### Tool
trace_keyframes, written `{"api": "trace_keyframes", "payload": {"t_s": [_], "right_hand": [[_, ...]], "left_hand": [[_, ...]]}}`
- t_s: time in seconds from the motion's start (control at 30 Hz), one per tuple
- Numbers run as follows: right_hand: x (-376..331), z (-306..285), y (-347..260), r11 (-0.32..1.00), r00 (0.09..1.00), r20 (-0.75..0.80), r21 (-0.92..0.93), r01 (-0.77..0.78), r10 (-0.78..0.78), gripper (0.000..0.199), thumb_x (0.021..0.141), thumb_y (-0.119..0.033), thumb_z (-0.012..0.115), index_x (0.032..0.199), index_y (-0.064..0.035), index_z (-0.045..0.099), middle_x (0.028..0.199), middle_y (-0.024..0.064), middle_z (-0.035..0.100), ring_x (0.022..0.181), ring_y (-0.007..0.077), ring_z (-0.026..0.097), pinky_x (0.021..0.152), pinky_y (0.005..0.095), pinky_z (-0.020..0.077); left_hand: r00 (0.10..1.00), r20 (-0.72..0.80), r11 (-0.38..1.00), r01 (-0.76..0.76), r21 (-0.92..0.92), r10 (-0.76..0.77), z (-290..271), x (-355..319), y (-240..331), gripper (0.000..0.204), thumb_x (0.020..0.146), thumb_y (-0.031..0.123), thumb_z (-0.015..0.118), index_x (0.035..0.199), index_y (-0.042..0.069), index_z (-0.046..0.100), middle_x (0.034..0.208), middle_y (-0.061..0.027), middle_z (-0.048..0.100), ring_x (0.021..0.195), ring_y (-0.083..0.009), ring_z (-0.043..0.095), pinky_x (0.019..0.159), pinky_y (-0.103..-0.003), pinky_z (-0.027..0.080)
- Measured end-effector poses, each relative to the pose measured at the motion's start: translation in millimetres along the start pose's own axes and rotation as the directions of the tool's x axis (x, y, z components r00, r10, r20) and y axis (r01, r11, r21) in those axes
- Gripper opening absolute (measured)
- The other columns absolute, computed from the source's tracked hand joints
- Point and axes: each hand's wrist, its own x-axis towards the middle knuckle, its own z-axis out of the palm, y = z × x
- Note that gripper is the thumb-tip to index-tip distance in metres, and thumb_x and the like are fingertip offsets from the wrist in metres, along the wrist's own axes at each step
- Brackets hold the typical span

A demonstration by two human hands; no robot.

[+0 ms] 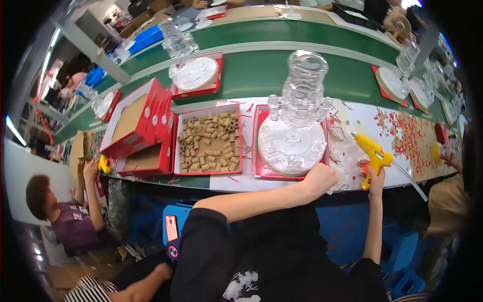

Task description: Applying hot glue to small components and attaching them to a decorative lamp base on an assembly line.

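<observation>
The left hand (319, 178) is resting closed against the 5 o'clock rim of the round base (291, 146) under the clear glass tower (302, 90), which is standing upright in a red tray (257, 146). The right hand (373, 173) is wrapping tight around a yellow glue gun (371, 151), at 3 o'clock of the tower. A red box of cardboard tubes (207, 143) is sitting at 9 o'clock. Judgement: the tower is looking largely assembled, with gluing at the base likely remaining.

tall glass stand (301, 108) blocks middle of bench, red tray of cardboard tubes (207, 142) just left of it, stacked red boxes (141, 123) further left, open strip of white bench (352, 146) between stand and yellow glue gun (372, 156)
</observation>
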Motion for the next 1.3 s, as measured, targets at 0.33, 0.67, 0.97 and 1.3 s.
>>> {"api": "trace_keyframes", "payload": {"t_s": [0.33,0.67,0.97,1.3], "right_hand": [[25,-6,28,0.991,0.985,-0.137,0.073,0.116,-0.105,0.031,0.088,-0.01,0.053,0.117,0.0018,0.05,0.105,0.0126,0.064,0.093,0.0207,0.065,0.067,0.0266,0.053],[18,0,26,0.98,0.978,-0.153,0.119,0.161,-0.142,0.031,0.088,-0.008,0.052,0.117,0.0035,0.049,0.103,0.0139,0.065,0.093,0.0207,0.065,0.067,0.0268,0.0541],[15,-3,18,0.981,0.975,-0.183,0.122,0.151,-0.127,0.036,0.086,-0.009,0.051,0.119,0.0036,0.049,0.102,0.0147,0.065,0.092,0.02,0.064,0.067,0.0264,0.0533],[22,2,32,0.984,0.979,-0.175,0.121,0.129,-0.107,0.035,0.086,-0.008,0.054,0.118,0.0035,0.048,0.101,0.0141,0.065,0.088,0.0194,0.064,0.066,0.0271,0.0544]], "left_hand": [[0.721,-0.689,0.95,-0.261,-0.173,0.073,-110,-22,-28,0.032,0.073,0.001,0.066,0.104,-0.001,0.061,0.106,-0.017,0.061,0.099,-0.034,0.06,0.085,-0.039,0.05],[0.747,-0.623,0.93,-0.018,-0.368,-0.233,-198,56,-152,0.09,0.064,0.032,0.086,0.127,-0.002,0.031,0.105,-0.0175,0.065,0.086,-0.0277,0.067,0.079,-0.036,0.053],[0.67,-0.706,0.961,0.043,-0.272,-0.229,-230,127,-255,0.082,0.067,0.027,0.084,0.124,0.0,0.032,0.114,-0.0169,0.06,0.103,-0.0255,0.062,0.088,-0.035,0.049],[0.708,-0.677,0.976,0.081,-0.202,-0.199,-185,140,-409,0.087,0.065,0.031,0.081,0.133,-0.001,0.035,0.113,-0.0203,0.062,0.107,-0.0298,0.061,0.092,-0.039,0.047]]}}
